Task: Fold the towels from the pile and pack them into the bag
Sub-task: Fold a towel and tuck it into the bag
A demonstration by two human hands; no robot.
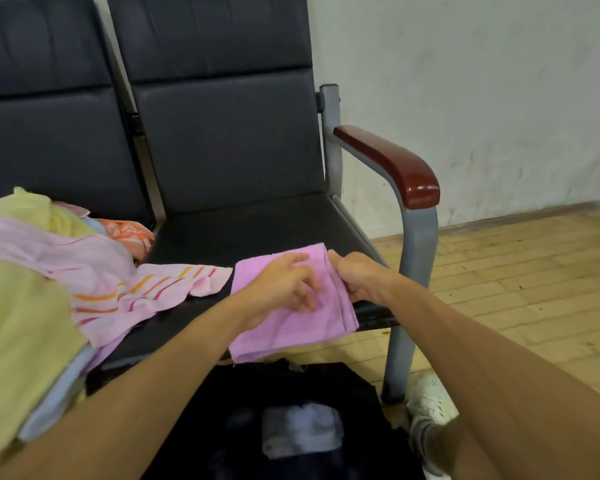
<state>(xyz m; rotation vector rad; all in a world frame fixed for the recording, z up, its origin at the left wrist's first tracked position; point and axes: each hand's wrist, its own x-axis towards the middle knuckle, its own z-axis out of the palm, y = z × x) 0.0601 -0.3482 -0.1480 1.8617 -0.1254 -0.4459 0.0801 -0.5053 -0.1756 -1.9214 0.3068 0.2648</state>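
pile (32,299) of yellow and striped towels heaped on left seat | pink towel (291,330) folded at right seat's (257,230) front edge, left hand (281,285) flat on it, fingers spread, right hand (357,277) pinching its right edge | black bag (284,386) on floor below, blurred | armrest (395,161), white shoe (430,400) at right

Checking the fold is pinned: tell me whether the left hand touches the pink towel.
Touching. The head view shows the left hand resting on the pink towel, fingers on the cloth; the right hand pinches its right edge.
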